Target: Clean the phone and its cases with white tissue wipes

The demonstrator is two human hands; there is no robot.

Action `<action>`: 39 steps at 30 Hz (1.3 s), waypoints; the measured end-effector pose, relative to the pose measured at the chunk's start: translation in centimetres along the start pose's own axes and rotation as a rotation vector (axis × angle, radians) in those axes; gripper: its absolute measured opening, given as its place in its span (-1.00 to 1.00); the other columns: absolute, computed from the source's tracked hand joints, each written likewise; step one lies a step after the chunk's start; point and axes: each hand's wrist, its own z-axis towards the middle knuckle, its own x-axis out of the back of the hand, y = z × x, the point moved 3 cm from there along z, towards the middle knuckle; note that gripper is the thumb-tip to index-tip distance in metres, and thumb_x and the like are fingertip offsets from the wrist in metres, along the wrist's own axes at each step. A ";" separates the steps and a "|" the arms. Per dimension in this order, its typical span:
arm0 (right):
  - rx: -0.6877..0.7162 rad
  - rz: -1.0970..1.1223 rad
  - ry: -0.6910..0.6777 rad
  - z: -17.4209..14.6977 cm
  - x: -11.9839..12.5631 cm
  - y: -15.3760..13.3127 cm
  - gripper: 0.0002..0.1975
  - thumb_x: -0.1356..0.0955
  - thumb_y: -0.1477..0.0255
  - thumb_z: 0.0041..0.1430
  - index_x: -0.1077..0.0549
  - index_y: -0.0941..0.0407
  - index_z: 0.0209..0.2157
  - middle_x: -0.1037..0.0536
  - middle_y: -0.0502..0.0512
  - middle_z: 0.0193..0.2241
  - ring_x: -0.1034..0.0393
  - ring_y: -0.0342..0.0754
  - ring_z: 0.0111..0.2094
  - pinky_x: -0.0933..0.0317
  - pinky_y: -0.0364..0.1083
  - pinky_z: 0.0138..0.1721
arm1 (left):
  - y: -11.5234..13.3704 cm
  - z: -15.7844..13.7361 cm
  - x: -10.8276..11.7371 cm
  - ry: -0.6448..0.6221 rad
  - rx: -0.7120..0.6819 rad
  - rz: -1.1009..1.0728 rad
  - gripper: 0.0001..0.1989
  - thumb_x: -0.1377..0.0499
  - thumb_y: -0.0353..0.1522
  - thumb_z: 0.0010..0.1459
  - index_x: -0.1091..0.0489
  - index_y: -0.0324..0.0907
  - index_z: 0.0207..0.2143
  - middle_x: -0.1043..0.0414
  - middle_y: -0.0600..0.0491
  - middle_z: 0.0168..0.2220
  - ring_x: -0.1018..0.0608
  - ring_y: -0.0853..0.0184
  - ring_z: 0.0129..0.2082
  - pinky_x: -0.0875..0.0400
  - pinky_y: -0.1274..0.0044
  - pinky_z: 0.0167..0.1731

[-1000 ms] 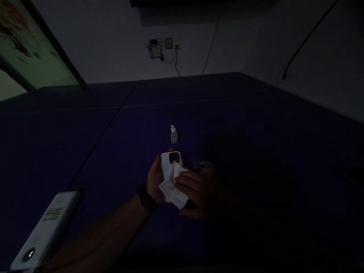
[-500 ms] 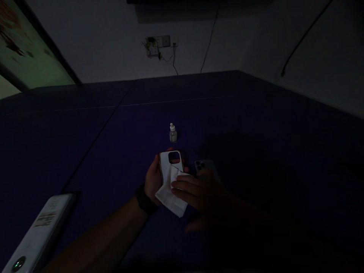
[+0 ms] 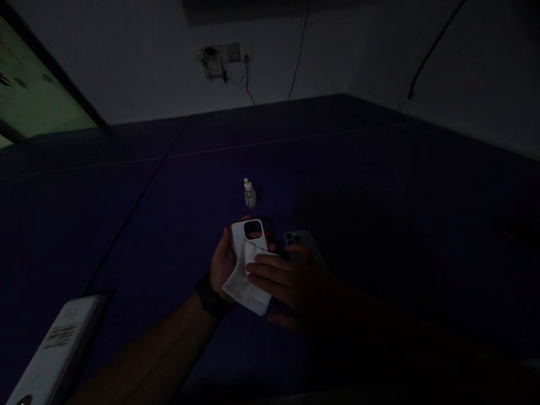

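Phone case [image 3: 238,232], above the purple surface [image 3: 198,185], sits gripped in the left hand [image 3: 221,263]. The right hand [image 3: 293,281], fingers outstretched and thumb apart, partly hides a phone [image 3: 313,246] and lies on a white cloth [image 3: 247,289] covering the case's lower part. Beyond stands a dropper bottle [image 3: 250,197]. Wiping well likely needs flat cloth, even pressure.

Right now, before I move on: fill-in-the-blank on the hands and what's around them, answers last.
1. The phone case is held in the ____ hand.
2. The white cloth lies under the fingers of the ____ hand.
3. The dropper bottle stands ____, not on its side.

Missing words: left; right; upright.
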 end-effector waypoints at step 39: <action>0.115 0.017 -0.012 0.5 -0.3 -0.9 -0.56 -0.30 0.18 0.38 -0.45 0.11 0.16 -0.58 0.10 0.13 -0.33 0.10 0.17 0.02 0.13 0.09 | 0.1 0.0 0.1 -0.017 -0.082 0.030 -0.43 0.09 -0.01 0.41 -0.15 0.03 0.37 -0.59 -0.05 -0.17 -0.65 0.13 -0.26 -0.50 0.31 -0.21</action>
